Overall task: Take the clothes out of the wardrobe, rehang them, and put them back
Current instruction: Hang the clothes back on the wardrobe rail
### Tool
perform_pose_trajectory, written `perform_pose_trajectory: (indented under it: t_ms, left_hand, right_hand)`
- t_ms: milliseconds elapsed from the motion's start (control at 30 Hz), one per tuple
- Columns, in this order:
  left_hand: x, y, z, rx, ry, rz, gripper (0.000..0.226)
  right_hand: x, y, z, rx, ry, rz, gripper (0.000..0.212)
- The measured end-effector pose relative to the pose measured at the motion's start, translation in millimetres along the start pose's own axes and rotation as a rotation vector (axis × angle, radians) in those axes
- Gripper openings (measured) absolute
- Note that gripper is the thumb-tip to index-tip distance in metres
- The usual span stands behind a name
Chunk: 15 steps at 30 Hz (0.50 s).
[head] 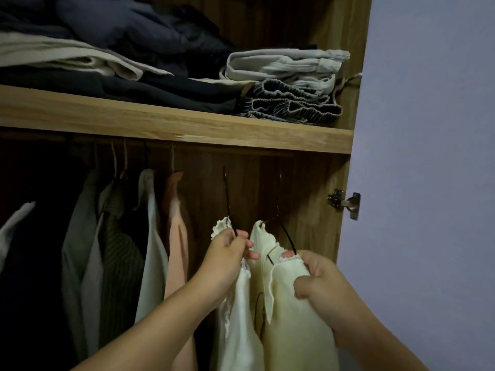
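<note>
Left hand [227, 253] pinched arm of black hanger [231, 226], fingers curled round wire. Right hand [318, 279] gripped bunched cream garment [289, 317] near its neckline, fingers closed on fabric. Garment hung at right end of wardrobe [329, 167], under shelf [160, 124]. Advice: steady hanger, seat both shoulders evenly before letting go. Rail held other hung clothes [107, 236] to the left; shelf held folded stacks [284, 84].

You face dim light: a plain lilac wall [428, 156] stands right of the wood-grain side panel [345, 62], which carries a metal hinge [344, 203].
</note>
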<state>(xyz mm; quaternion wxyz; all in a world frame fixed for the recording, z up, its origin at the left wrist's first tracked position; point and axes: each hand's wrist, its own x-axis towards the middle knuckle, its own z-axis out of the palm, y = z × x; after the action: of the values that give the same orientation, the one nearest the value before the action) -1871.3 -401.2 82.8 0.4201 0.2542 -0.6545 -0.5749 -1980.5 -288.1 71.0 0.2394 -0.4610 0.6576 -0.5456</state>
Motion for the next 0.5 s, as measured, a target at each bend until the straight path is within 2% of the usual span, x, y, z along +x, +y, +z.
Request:
perform_pose_trajectory:
  t_ms: [200, 500]
  left_hand:
    - [74, -4, -11, 0.074, 0.109, 0.041, 0.022]
    - [175, -2, -29, 0.117, 0.346, 0.098, 0.022]
  right_hand:
    - [78, -4, 13, 0.049, -0.072, -0.078, 0.039]
    - [198, -6, 23, 0.095, -0.168, -0.178, 0.033]
